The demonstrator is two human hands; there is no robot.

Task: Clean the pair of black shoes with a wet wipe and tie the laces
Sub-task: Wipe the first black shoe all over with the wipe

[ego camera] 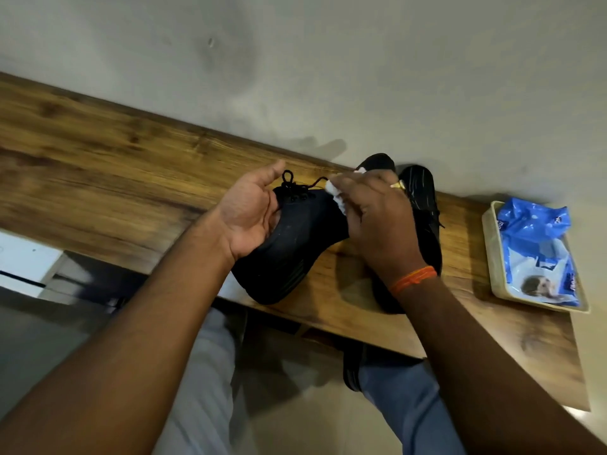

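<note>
One black shoe [295,244] is tipped on its side over the front edge of the wooden table [98,165], its black laces [292,185] loosely looped at the top. My left hand [249,211] holds it at the opening, fingers inside. My right hand [377,221] presses a crumpled white wet wipe [336,195] against the shoe's upper side. The second black shoe [423,205] lies on the table behind my right hand, partly hidden by it and by my wrist.
A cream tray [492,257] holding a blue wet-wipe pack [538,251] sits at the table's right end. A grey wall runs right behind the table. My legs show below the table's front edge.
</note>
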